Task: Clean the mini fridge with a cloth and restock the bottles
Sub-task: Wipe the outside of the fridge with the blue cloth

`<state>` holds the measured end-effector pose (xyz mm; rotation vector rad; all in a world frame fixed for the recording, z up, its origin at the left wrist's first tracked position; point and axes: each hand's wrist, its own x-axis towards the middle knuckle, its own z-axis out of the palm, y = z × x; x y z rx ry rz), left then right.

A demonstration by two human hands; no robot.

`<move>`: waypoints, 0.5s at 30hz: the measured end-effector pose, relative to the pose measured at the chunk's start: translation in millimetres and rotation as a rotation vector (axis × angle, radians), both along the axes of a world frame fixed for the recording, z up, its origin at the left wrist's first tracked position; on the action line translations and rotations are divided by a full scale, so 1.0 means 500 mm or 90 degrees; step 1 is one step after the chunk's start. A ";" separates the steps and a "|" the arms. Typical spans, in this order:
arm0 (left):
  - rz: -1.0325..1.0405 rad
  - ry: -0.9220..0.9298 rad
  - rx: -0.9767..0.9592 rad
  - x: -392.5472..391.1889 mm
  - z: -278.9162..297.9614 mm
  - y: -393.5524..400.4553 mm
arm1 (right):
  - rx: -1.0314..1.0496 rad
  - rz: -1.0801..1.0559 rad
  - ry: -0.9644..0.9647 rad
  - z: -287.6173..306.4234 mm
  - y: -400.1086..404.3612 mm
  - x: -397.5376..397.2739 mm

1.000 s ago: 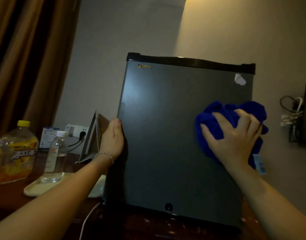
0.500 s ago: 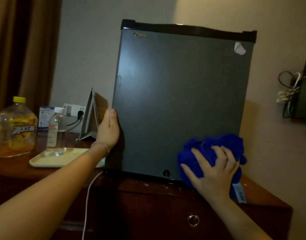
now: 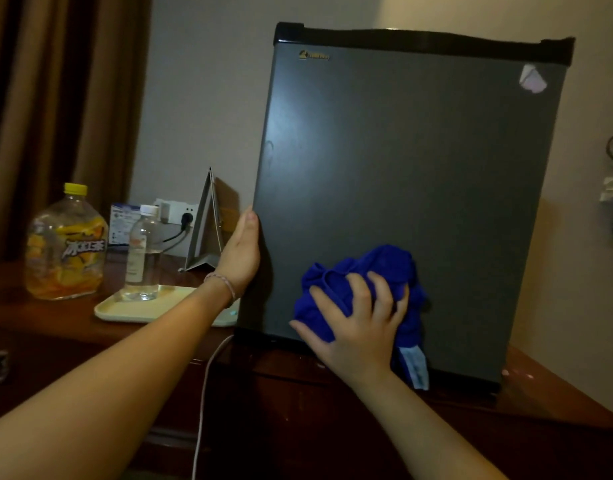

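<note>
A dark grey mini fridge [image 3: 402, 161] stands closed on a wooden cabinet [image 3: 298, 410]. My right hand [image 3: 357, 327] presses a bunched blue cloth [image 3: 384, 268] against the lower middle of the fridge door. My left hand [image 3: 241, 249] lies flat along the door's left edge, holding nothing else. A small clear water bottle [image 3: 144, 254] stands on a pale tray [image 3: 138, 308] left of the fridge. A large drink bottle with a yellow cap [image 3: 66, 244] stands further left.
A folded grey card stand [image 3: 206, 226] sits between the tray and the fridge. A wall socket with a black plug [image 3: 185, 218] is behind the bottles. A white cable [image 3: 204, 393] hangs down the cabinet front. Brown curtains [image 3: 55, 98] hang at the left.
My right hand has wiped the cloth down the door from the upper right, then leftwards along the bottom. My left hand has stayed on the door's left edge.
</note>
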<state>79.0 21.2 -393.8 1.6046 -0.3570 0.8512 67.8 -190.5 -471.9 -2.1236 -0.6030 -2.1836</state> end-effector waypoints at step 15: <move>-0.361 0.122 -0.171 -0.031 0.007 0.025 | -0.199 0.002 0.033 0.004 0.152 0.017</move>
